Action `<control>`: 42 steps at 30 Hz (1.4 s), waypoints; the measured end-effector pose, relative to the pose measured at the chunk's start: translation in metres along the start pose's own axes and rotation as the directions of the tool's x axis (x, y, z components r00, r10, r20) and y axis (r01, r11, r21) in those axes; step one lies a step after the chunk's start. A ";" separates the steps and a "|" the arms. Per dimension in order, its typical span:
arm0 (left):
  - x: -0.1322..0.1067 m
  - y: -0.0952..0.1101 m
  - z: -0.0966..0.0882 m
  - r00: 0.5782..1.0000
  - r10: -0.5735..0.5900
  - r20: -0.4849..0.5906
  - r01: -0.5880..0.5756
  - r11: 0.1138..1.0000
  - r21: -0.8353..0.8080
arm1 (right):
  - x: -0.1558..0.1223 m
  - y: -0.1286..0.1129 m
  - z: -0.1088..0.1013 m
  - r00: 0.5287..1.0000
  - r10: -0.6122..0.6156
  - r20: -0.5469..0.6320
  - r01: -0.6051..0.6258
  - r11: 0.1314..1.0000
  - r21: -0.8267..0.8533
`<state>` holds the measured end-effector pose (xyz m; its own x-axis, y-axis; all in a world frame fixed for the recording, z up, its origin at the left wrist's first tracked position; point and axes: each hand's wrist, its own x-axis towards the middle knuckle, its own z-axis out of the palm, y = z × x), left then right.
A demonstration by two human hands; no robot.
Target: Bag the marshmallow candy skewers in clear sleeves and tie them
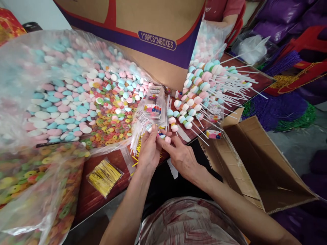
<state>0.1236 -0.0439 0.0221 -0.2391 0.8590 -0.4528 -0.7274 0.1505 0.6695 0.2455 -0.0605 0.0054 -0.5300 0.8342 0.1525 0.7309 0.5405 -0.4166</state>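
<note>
Closest to me is the patterned cloth (189, 223) over my lap, then my two hands just past the edge of the dark red table (88, 192). My left hand (149, 151) has thumb and fingers pinched on a small candy piece (167, 140), pink and blue bits poking out, the rest hidden by my fingers. My right hand (185, 161) has its index finger stretched out to that same piece; can't tell if it's actually gripping or just touching. So the candy's right between my hands, near the table edge.

Off to my left there's a clear bag of gummy rings (43, 190), with a packet of yellow ties (104, 177) next to it. On my right, an open carton (255, 166) sits beside the table.

Just beyond my fingers: a stack of printed clear sleeves (154, 105). Left of that, loose gummy rings (112, 126) and a big spread of pastel candies (60, 110); right of it, a heap of candy skewers (201, 85), white sticks pointing right.

Behind all that stands a big cardboard box (127, 34), and past it a person in a red top (217, 10).
</note>
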 end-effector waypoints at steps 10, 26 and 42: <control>0.003 0.003 -0.002 0.988 0.094 0.127 -0.084 0.993 -0.083 | -0.014 0.005 0.002 0.990 -0.040 -0.137 0.064 0.982 0.176; -0.001 0.002 0.001 0.975 -0.015 0.221 0.056 0.981 -0.184 | -0.008 -0.008 0.003 0.939 0.243 -0.242 -0.026 0.755 0.655; -0.003 -0.003 -0.005 0.951 -0.086 0.296 0.072 0.996 0.058 | 0.003 -0.009 0.009 0.898 0.278 -0.342 -0.011 0.790 0.614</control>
<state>0.1229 -0.0498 0.0186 0.0251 0.9491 -0.3140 -0.7040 0.2398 0.6685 0.2336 -0.0638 0.0019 -0.1255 0.9366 0.3271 0.3192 0.3503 -0.8806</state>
